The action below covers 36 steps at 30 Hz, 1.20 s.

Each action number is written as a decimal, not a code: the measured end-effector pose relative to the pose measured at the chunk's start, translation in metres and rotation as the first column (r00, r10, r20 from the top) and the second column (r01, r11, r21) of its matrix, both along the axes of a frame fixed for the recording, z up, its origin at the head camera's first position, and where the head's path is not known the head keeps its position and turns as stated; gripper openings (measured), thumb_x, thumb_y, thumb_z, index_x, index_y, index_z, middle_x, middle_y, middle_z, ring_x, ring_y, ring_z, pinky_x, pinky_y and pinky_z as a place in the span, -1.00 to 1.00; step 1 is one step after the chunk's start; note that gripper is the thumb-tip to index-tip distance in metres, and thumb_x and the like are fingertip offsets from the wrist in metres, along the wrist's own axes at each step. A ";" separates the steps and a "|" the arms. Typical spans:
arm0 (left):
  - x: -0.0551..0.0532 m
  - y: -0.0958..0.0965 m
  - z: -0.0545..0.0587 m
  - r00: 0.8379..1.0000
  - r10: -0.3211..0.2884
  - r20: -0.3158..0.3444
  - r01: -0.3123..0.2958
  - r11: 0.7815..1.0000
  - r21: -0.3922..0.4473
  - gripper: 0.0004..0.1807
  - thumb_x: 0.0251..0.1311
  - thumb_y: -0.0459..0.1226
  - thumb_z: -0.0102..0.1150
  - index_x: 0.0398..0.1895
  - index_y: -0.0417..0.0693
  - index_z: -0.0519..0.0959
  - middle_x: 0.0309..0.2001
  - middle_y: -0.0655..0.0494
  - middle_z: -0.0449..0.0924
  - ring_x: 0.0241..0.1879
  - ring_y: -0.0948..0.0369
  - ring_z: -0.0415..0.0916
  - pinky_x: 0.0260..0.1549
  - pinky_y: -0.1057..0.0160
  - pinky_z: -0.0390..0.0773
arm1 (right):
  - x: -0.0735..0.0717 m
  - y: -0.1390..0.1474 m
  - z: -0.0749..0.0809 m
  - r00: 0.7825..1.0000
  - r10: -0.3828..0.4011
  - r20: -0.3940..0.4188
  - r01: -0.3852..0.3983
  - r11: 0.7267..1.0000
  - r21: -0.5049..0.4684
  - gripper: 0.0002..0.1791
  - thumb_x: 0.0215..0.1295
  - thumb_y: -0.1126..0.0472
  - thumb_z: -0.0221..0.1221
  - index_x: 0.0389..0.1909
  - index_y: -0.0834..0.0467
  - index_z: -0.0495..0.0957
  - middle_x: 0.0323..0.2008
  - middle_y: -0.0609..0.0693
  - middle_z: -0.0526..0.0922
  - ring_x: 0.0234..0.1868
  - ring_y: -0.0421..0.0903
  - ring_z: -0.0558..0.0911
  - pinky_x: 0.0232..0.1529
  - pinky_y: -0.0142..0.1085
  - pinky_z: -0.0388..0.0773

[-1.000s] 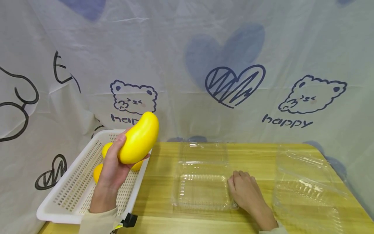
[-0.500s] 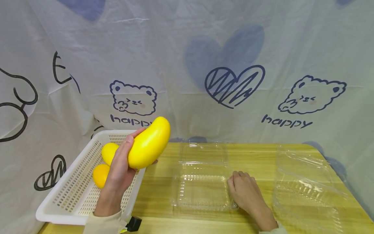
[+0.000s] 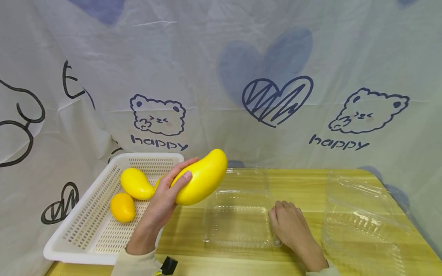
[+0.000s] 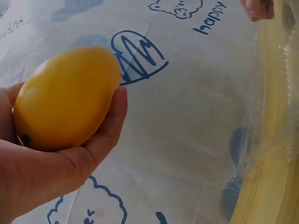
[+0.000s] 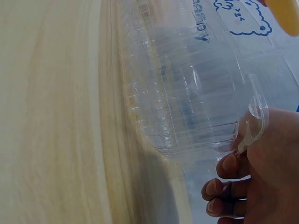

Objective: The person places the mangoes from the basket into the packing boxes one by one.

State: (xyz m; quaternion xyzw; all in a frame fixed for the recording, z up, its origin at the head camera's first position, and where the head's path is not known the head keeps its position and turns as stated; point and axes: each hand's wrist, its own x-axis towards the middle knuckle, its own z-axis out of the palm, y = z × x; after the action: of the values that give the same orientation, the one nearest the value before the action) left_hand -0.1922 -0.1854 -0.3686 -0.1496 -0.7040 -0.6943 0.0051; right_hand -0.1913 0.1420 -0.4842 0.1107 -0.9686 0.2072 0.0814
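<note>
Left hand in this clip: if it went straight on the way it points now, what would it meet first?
Probably the hanging printed cloth, with the yellow mango in the left hand touching first. The clear container looks lower than that line, though depth is hard to judge.

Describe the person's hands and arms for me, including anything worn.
Both the left hand and right hand are ungloved. The left sleeve is pale beige; the right sleeve, barely in frame, is pale too. Beside the left cuff sits a small black block with a bit of yellow; I can't tell what it is.
</note>
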 end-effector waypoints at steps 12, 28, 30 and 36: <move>-0.013 0.016 -0.008 0.994 -0.106 -0.005 0.103 0.978 -0.183 -0.54 0.51 -0.10 0.11 0.43 0.21 0.48 0.43 0.18 0.39 0.17 0.02 0.46 0.13 0.04 0.48 | -0.001 -0.003 0.004 0.997 0.026 -0.074 -0.021 0.998 0.058 -0.65 0.52 0.23 -0.05 -0.56 0.04 0.33 -0.55 -0.08 0.36 -0.43 -0.09 0.36 -0.32 -0.19 0.33; -0.030 0.032 -0.021 0.986 -0.164 0.022 0.164 0.949 -0.269 -0.53 0.51 -0.13 0.10 0.42 0.02 0.49 0.40 0.05 0.43 0.12 0.06 0.47 0.17 0.08 0.46 | 0.001 -0.001 -0.001 0.996 0.013 -0.088 -0.008 0.999 0.051 -0.64 0.50 0.24 -0.04 -0.58 0.04 0.30 -0.60 -0.08 0.29 -0.49 -0.09 0.29 -0.38 -0.23 0.26; -0.031 0.034 -0.023 0.986 -0.169 0.012 0.165 0.941 -0.297 -0.53 0.50 -0.14 0.11 0.41 0.01 0.50 0.38 0.04 0.46 0.12 0.07 0.47 0.17 0.08 0.46 | 0.001 -0.001 0.000 0.996 0.010 -0.092 -0.005 0.999 0.053 -0.65 0.50 0.23 -0.04 -0.58 0.05 0.31 -0.60 -0.08 0.30 -0.49 -0.09 0.29 -0.38 -0.23 0.27; -0.034 0.040 -0.031 0.975 -0.220 0.031 0.218 0.919 -0.329 -0.53 0.49 -0.14 0.12 0.40 -0.01 0.52 0.34 0.03 0.50 0.07 0.08 0.50 0.11 0.07 0.49 | 0.001 0.000 0.002 0.997 0.006 -0.081 -0.002 0.998 0.058 -0.66 0.50 0.23 -0.04 -0.57 0.05 0.32 -0.58 -0.08 0.31 -0.47 -0.08 0.31 -0.35 -0.21 0.30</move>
State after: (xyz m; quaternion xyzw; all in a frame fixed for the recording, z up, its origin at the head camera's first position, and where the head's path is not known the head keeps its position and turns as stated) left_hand -0.2259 -0.1457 -0.3991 -0.2285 -0.7890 -0.5622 -0.0954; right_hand -0.1900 0.1424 -0.4819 0.1233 -0.9698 0.1747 0.1172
